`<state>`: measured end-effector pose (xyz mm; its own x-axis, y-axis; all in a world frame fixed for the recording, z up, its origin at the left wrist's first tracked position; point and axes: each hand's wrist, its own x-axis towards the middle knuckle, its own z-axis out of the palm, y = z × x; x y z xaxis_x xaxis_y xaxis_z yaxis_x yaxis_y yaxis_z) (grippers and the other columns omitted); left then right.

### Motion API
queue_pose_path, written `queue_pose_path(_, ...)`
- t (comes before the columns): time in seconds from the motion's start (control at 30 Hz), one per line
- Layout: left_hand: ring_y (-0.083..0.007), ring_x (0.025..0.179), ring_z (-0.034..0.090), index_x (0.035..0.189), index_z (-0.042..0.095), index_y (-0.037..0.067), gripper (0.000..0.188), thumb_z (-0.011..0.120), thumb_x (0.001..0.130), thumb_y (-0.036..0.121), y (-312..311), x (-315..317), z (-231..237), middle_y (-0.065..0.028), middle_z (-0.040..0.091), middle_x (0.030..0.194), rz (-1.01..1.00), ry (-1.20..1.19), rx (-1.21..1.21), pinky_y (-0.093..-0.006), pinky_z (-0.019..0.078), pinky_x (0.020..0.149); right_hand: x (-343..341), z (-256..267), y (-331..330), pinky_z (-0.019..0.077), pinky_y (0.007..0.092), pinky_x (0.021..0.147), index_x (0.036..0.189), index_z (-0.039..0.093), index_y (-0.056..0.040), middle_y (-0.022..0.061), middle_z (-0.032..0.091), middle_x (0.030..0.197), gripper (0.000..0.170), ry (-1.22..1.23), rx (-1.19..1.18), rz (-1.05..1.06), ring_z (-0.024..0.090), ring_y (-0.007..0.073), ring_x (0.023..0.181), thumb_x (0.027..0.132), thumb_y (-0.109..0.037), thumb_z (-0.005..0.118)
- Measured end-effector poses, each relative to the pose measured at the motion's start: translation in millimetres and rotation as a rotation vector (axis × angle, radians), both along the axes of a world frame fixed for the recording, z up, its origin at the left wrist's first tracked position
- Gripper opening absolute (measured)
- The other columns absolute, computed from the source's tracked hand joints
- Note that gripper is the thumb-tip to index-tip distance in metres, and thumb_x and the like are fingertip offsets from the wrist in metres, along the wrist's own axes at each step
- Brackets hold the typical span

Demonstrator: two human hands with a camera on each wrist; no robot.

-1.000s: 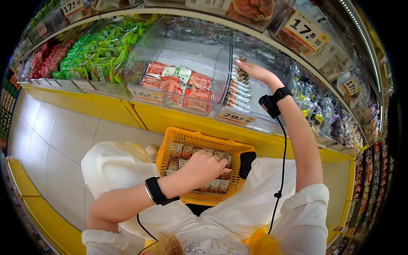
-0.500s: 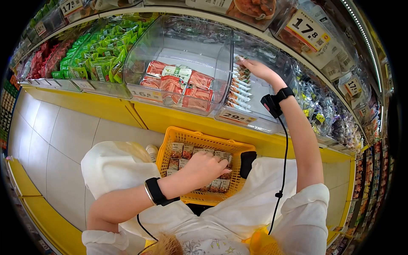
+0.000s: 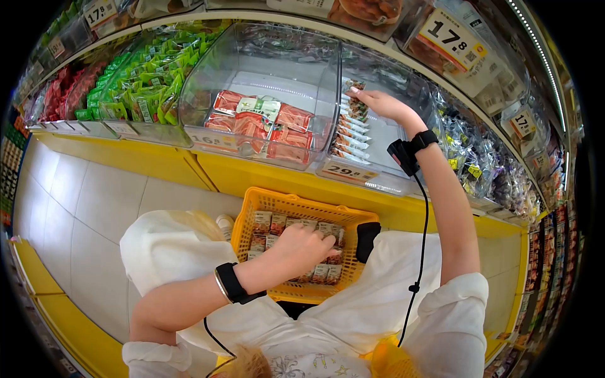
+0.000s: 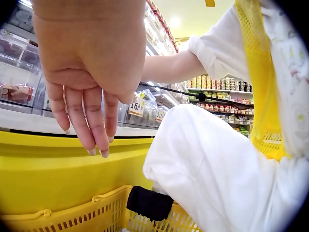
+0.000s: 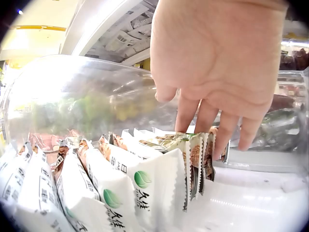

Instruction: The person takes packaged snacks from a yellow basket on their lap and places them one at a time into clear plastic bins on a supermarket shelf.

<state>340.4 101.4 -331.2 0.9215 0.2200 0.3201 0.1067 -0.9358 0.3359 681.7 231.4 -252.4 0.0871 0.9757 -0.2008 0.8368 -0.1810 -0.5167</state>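
Note:
My right hand (image 3: 386, 104) reaches into a clear plastic bin (image 3: 397, 173) at the far end of a row of small snack packets (image 3: 353, 135). In the right wrist view its straight fingers (image 5: 206, 116) point down at the back of the row, touching the last packets; the fingertips are partly hidden behind them. White wrappers with green leaf prints (image 5: 142, 179) lean along the row. My left hand (image 3: 301, 252) hangs over a yellow basket (image 3: 252, 211), its fingers loose and holding nothing in the left wrist view. Small packets (image 3: 261, 220) lie in rows in the basket, partly covered by that hand.
To the left, a neighbouring clear bin (image 3: 208, 135) holds red packs (image 3: 293, 116), with green packs (image 3: 151, 101) beyond. Bagged goods (image 3: 472, 157) fill the bins on the right. A shelf with price signs (image 3: 450, 38) overhangs the bins. A black cable (image 3: 420, 233) hangs from the right wrist.
My right hand stays at the far end of the row with small shifts of its fingers; a packet top shows beyond the fingertips now. The left hand keeps its place over the basket.

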Motion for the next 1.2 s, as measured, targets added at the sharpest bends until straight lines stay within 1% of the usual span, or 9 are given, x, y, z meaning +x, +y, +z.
queue_pose_path(0.07,-0.0238,0.063,0.064,0.074,0.057,0.01,0.028,0.063,0.088,0.034,0.4,-0.5,0.5,-0.0047,0.06,0.063,-0.001,-0.01,0.01,-0.0354,0.0493,0.057,-7.9,8.9,-3.3,0.0314,0.0314,0.109,0.136,0.055,-0.0114,0.0124,0.053,0.139,0.055,0.02,-0.032,-0.021,0.047,0.0228,0.13,0.102,-0.05,0.035)
queue_pose_path(0.1,-0.0239,0.064,0.064,0.075,0.057,0.01,0.028,0.063,0.088,0.034,0.2,-0.6,-0.1,-0.0047,0.06,0.064,0.0,-0.003,0.006,-0.0355,0.0493,0.058,-3.1,4.8,-1.8,0.0314,0.0314,0.109,0.136,0.055,-0.0114,0.0124,0.053,0.139,0.055,0.02,-0.031,-0.021,0.047,0.0228,0.13,0.102,-0.05,0.035)
queue_pose_path(0.17,-0.024,0.064,0.064,0.075,0.057,0.01,0.028,0.063,0.088,0.034,-0.1,-0.3,-2.1,-0.0048,0.06,0.064,0.001,0.005,0.003,-0.0356,0.0492,0.058,6.8,-3.9,1.9,0.0343,0.0352,0.107,0.135,0.055,-0.0072,0.019,0.054,0.136,0.067,0.054,0.045,0.029,0.048,0.0319,0.128,0.097,-0.06,0.038)
queue_pose_path(0.3,-0.0246,0.065,0.064,0.076,0.057,0.01,0.028,0.062,0.089,0.034,-0.1,-0.2,-5.9,-0.0049,0.06,0.065,0.005,0.048,-0.014,-0.0361,0.0495,0.06,2.8,-2.7,2.7,0.0314,0.0317,0.109,0.136,0.055,-0.0097,0.0113,0.054,0.139,0.055,0.043,0.027,-0.013,0.046,0.023,0.13,0.102,-0.05,0.038)
queue_pose_path(0.5,-0.0247,0.065,0.064,0.078,0.057,0.01,0.027,0.061,0.09,0.034,0.2,-0.4,-5.2,-0.0048,0.061,0.066,-0.005,0.057,-0.007,-0.0364,0.0492,0.06,0.8,-2.3,1.3,0.0321,0.0318,0.108,0.136,0.053,-0.0065,0.0137,0.053,0.139,0.057,0.05,0.043,-0.059,0.047,0.0241,0.13,0.101,-0.049,0.04)
queue_pose_path(0.57,-0.0246,0.065,0.064,0.078,0.057,0.01,0.027,0.061,0.09,0.034,0.0,-0.3,-5.0,-0.0047,0.061,0.066,-0.007,0.061,-0.001,-0.0364,0.049,0.06,4.1,-4.4,1.4,0.036,0.0358,0.106,0.135,0.052,-0.003,0.0195,0.054,0.135,0.066,0.029,0.089,-0.031,0.049,0.0328,0.128,0.097,-0.056,0.043)
queue_pose_path(0.9,-0.0237,0.065,0.064,0.079,0.058,0.01,0.027,0.061,0.09,0.035,-0.4,-0.8,-5.9,-0.0042,0.061,0.066,-0.012,0.069,-0.001,-0.0354,0.049,0.06,10.4,-7.8,3.0,0.0403,0.0363,0.101,0.131,0.055,-0.004,0.0191,0.059,0.128,0.059,-0.002,0.143,0.024,0.054,0.0331,0.121,0.098,-0.052,0.046)
queue_pose_path(1.0,-0.0235,0.065,0.064,0.078,0.058,0.01,0.027,0.061,0.09,0.035,-0.6,-0.5,-6.5,-0.0039,0.061,0.066,-0.013,0.07,0.003,-0.0352,0.0492,0.061,1.8,4.0,-2.5,0.0415,0.0372,0.1,0.129,0.058,-0.0048,0.0188,0.06,0.127,0.059,0.007,0.06,0.074,0.054,0.0328,0.121,0.093,-0.052,0.055)
queue_pose_path(1.2,-0.0223,0.063,0.064,0.076,0.058,0.011,0.028,0.062,0.089,0.035,-3.0,0.5,-8.4,-0.0034,0.06,0.065,-0.018,0.045,0.021,-0.0347,0.049,0.059,-1.1,7.2,-11.0,0.0418,0.0409,0.101,0.131,0.057,-0.0083,0.0191,0.058,0.13,0.082,-0.091,0.013,0.135,0.053,0.0342,0.123,0.071,-0.061,0.076)
